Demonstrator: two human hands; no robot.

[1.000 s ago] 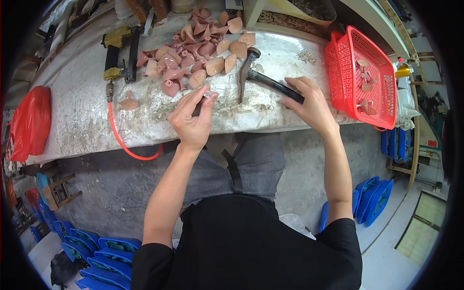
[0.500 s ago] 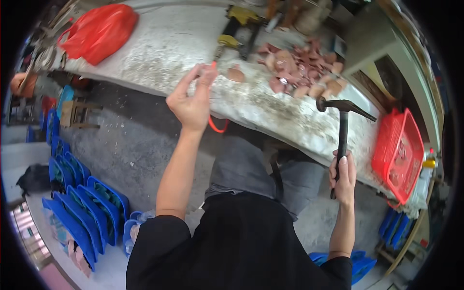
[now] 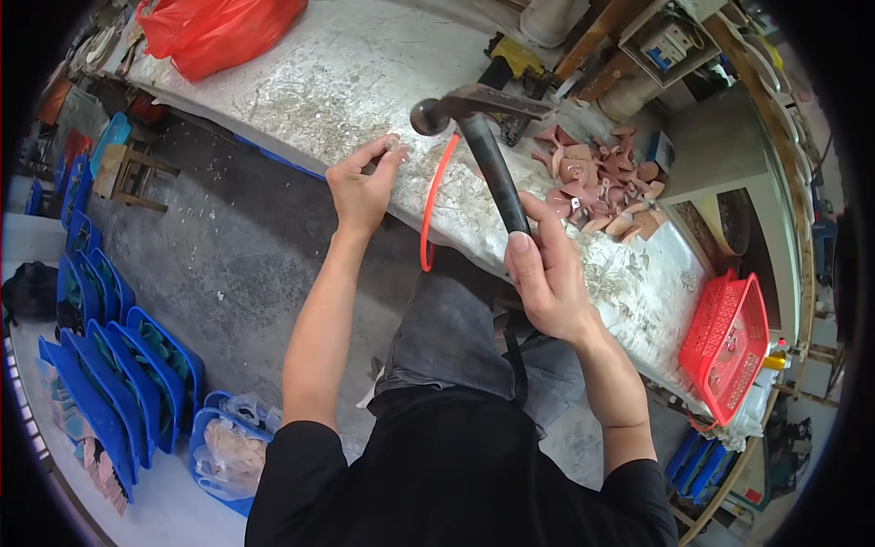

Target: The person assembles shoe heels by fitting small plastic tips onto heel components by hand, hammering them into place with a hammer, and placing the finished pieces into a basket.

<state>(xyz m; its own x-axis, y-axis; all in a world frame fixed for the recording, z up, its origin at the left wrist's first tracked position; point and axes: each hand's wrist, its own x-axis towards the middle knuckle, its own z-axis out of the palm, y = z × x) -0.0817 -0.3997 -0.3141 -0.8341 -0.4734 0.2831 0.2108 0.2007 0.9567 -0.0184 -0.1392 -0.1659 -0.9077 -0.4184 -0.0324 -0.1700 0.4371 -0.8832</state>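
My right hand (image 3: pixel 558 284) grips the dark handle of a hammer (image 3: pixel 492 164), which is raised over the worktable, its round face to the left and its claw to the right. Over the table's near edge, my left hand (image 3: pixel 363 190) has thumb and forefinger pinched together. Something small and pale shows at the fingertips, too small to name. An orange-red hose (image 3: pixel 432 205) hangs over the table edge between my hands. A yellow and black power tool (image 3: pixel 516 60) lies beyond the hammer head, partly hidden by it.
Pinkish-brown cut pieces (image 3: pixel 602 187) are heaped at the table's far right. A red plastic basket (image 3: pixel 725 346) sits at the right end, a red plastic bag (image 3: pixel 219 35) at the far left. Blue trays (image 3: pixel 118 392) stand in rows at lower left, near a wooden stool (image 3: pixel 132 175).
The hammer has risen and swung left, toward my left hand. My left fingers have closed into a pinch and sit slightly lower. The view has shifted a little.
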